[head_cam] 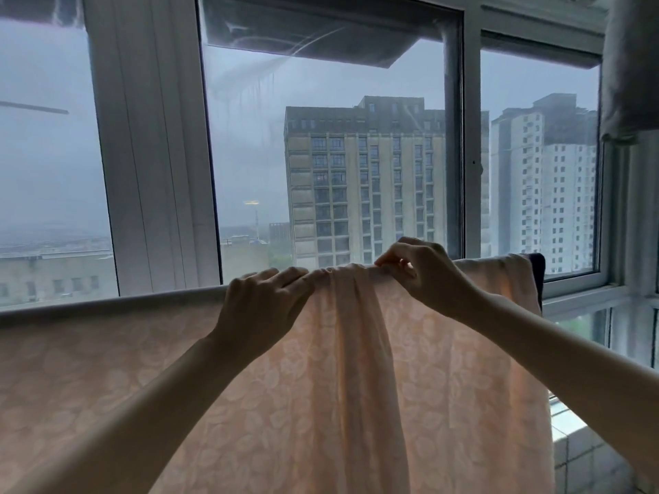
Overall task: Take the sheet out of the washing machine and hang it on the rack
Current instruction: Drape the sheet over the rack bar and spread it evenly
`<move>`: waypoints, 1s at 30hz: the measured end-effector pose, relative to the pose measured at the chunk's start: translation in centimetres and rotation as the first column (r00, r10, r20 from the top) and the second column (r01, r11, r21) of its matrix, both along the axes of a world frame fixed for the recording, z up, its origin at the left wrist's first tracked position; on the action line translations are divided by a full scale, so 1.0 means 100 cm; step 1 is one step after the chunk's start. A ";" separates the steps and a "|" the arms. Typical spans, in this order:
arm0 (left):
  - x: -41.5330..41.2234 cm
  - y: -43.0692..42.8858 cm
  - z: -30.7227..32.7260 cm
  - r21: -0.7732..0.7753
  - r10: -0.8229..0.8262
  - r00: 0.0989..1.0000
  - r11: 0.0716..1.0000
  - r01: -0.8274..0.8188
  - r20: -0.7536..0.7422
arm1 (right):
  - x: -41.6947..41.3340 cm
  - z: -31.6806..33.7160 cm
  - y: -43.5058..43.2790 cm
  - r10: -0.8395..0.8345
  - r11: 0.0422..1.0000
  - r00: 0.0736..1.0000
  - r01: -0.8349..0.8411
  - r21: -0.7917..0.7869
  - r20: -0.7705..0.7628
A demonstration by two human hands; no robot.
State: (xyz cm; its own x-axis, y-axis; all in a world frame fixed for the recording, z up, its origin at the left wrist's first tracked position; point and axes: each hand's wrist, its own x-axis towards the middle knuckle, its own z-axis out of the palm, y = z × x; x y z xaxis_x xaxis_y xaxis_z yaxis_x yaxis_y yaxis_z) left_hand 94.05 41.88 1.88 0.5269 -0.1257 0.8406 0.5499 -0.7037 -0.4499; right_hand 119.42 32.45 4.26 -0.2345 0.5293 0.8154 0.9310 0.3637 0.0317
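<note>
The peach sheet (356, 386), printed with a pale leaf pattern, hung draped over a long horizontal rail of the rack. The rail itself was hidden under the cloth. The sheet spread flat to the left and fell in a gathered fold near the middle, between the two hands.

The right hand (424, 272) was at the top edge of the sheet, its thumb and fingertips (383, 260) pinched together on a bunch of cloth at the crest, so that grip was clamped on the sheet. The left hand (264, 301) lay just to the left of the gather, its fingers (289, 276) bent over the top of the draped cloth and touching it. Its thumb was out of sight, and I could not tell whether that grip was closed on the fabric or only resting there.

A dark cloth (537, 276) showed at the right end of the rail, behind the sheet's corner. Beyond stood a white-framed window (153, 155), with tall apartment blocks (363, 194) outside under a grey sky. A grey fabric (631, 65) hung at the upper right, and a tiled ledge (577, 454) sat at the lower right.
</note>
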 end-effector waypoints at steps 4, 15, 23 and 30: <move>0.002 0.001 0.000 -0.018 -0.003 1.000 1.000 0.004 0.008 | 0.005 -0.001 0.005 -0.019 0.999 0.999 0.017 0.034 0.038; 0.001 0.000 0.001 -0.020 0.009 1.000 1.000 -0.009 0.012 | 0.073 0.011 0.008 -0.437 0.897 0.893 0.442 0.017 -0.111; 0.006 0.001 0.001 -0.025 -0.007 1.000 1.000 0.007 0.009 | 0.022 0.009 0.006 -0.014 1.000 1.000 0.014 0.013 -0.015; 0.005 0.004 0.000 -0.017 0.001 1.000 1.000 -0.001 -0.002 | 0.002 -0.001 0.014 0.057 0.998 0.997 -0.056 0.027 -0.058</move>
